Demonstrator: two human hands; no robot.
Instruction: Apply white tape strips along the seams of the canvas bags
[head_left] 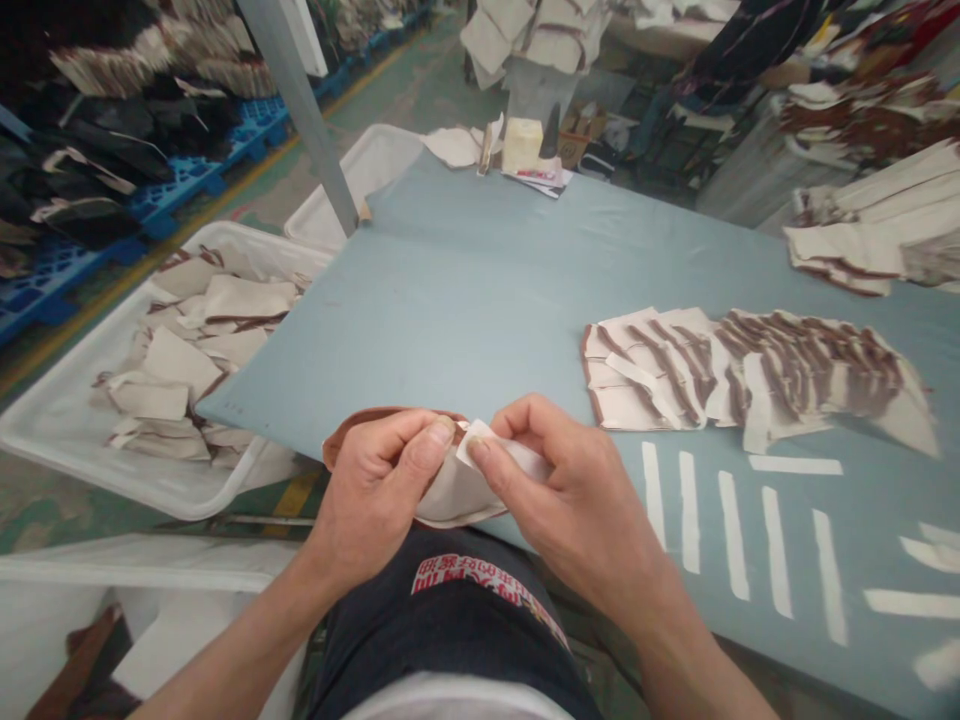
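A: Where is the piece (450, 503)?
B: At the near edge of the surface (480, 290), between both hands. The left hand (379, 485) grips its brown-trimmed edge, thumb on top.
A: And the right hand (574, 495)?
B: It pinches a white strip (484, 447) against the piece, just beside the left thumb.

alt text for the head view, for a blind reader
At the near edge of a blue table, the left hand holds a cream, brown-edged fabric piece and the right hand pinches a white strip against it. More pieces and strips lie to the right; a white bin of pieces stands left.
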